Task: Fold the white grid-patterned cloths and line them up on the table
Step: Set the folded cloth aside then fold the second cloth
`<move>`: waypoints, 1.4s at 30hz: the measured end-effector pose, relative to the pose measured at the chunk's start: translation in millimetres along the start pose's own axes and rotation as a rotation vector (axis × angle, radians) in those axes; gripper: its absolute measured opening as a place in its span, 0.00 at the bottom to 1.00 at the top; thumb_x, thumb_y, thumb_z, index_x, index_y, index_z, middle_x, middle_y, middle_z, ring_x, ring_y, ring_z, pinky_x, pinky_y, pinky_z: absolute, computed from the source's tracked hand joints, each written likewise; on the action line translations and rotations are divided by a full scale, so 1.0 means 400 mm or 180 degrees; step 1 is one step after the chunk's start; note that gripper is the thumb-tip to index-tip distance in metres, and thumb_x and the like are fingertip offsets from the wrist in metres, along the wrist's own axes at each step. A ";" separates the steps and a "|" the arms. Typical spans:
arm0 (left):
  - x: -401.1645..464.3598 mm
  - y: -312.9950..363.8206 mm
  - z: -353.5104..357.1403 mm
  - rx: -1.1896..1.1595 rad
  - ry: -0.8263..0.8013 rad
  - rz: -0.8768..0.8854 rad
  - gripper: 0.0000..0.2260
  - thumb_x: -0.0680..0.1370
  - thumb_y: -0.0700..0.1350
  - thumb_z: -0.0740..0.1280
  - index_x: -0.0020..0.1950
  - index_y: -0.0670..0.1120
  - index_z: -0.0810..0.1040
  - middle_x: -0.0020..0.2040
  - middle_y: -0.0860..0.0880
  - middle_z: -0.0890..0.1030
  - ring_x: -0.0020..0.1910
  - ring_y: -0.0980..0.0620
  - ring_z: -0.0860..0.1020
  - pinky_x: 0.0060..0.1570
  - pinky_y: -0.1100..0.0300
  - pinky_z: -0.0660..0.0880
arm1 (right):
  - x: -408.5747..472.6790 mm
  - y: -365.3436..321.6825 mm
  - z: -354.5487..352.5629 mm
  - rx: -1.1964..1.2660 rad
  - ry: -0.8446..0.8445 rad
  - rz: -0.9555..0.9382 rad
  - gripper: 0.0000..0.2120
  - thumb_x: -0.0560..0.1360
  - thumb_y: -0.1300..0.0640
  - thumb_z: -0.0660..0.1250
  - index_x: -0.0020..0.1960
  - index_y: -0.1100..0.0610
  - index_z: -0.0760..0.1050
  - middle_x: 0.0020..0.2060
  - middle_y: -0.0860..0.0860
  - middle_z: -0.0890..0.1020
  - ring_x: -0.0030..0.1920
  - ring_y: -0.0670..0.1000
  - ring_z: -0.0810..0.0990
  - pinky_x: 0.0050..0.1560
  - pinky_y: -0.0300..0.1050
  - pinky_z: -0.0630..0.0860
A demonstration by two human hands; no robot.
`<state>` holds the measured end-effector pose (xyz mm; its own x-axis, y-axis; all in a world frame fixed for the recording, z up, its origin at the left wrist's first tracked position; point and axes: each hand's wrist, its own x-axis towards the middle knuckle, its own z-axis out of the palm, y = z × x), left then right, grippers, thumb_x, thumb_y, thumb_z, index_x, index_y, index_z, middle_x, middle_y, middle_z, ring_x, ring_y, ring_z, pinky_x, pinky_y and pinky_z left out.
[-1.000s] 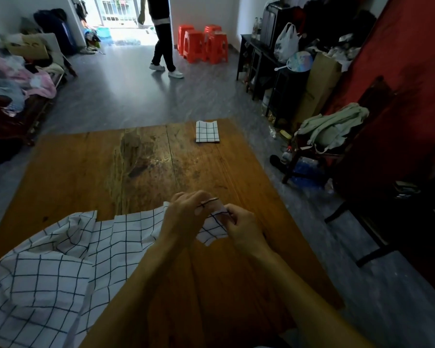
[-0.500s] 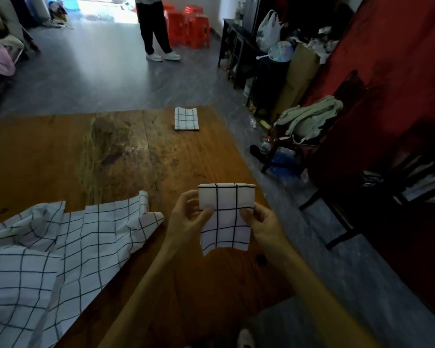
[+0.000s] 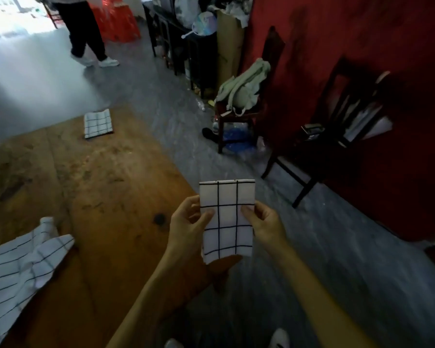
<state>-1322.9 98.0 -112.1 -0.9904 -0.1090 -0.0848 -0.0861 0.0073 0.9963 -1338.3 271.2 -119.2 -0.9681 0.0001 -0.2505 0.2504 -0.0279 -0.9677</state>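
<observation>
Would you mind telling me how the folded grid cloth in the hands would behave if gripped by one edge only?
The folded grid cloth would probably droop: its lower edge already curls. It looks light, pinched by the left hand and right hand.

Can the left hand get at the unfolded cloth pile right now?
Probably not yet: the left hand and right hand both pinch the folded cloth. Nothing blocks the way to the unfolded cloth pile.
</observation>
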 end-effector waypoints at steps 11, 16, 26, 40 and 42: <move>0.060 0.054 0.593 0.0225 -0.0448 -0.0024 0.14 0.76 0.39 0.68 0.60 0.48 0.73 0.53 0.47 0.81 0.50 0.51 0.82 0.42 0.58 0.80 | 0.097 -0.034 -0.588 -0.0475 0.0406 -0.0250 0.05 0.77 0.53 0.67 0.52 0.47 0.76 0.47 0.44 0.82 0.49 0.42 0.80 0.48 0.36 0.77; 0.159 0.078 0.683 0.0209 -0.0319 0.0051 0.15 0.77 0.39 0.66 0.62 0.49 0.72 0.55 0.47 0.80 0.52 0.51 0.81 0.45 0.54 0.81 | 0.202 -0.081 -0.656 -0.0415 0.0363 -0.0317 0.06 0.76 0.54 0.68 0.53 0.48 0.76 0.49 0.46 0.82 0.50 0.44 0.81 0.51 0.40 0.79; 0.489 0.036 0.633 -0.0107 0.0322 0.0166 0.18 0.76 0.36 0.66 0.62 0.52 0.70 0.52 0.50 0.80 0.48 0.58 0.81 0.40 0.67 0.77 | 0.582 -0.150 -0.585 -0.0696 -0.0204 -0.0281 0.09 0.75 0.57 0.70 0.55 0.54 0.78 0.48 0.51 0.84 0.50 0.49 0.83 0.54 0.55 0.80; 0.980 0.080 0.303 -0.0076 0.1531 0.0209 0.18 0.77 0.40 0.68 0.65 0.50 0.70 0.53 0.47 0.81 0.48 0.54 0.82 0.43 0.59 0.80 | 1.140 -0.333 -0.137 -0.0767 -0.1239 -0.0326 0.06 0.75 0.61 0.69 0.48 0.52 0.78 0.45 0.50 0.84 0.49 0.52 0.83 0.51 0.51 0.81; 1.033 0.074 0.233 -0.0090 0.1800 0.0202 0.19 0.77 0.40 0.68 0.67 0.49 0.70 0.52 0.47 0.81 0.48 0.53 0.82 0.43 0.59 0.80 | 1.214 -0.335 -0.046 -0.0735 -0.1521 -0.0311 0.05 0.74 0.61 0.70 0.47 0.52 0.79 0.45 0.50 0.85 0.49 0.53 0.83 0.51 0.52 0.80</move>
<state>-1744.7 146.0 -119.1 -0.7811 -0.6244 -0.0103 -0.0176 0.0055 0.9998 -1841.7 293.5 -111.7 -0.8689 -0.4646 -0.1709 0.1018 0.1700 -0.9802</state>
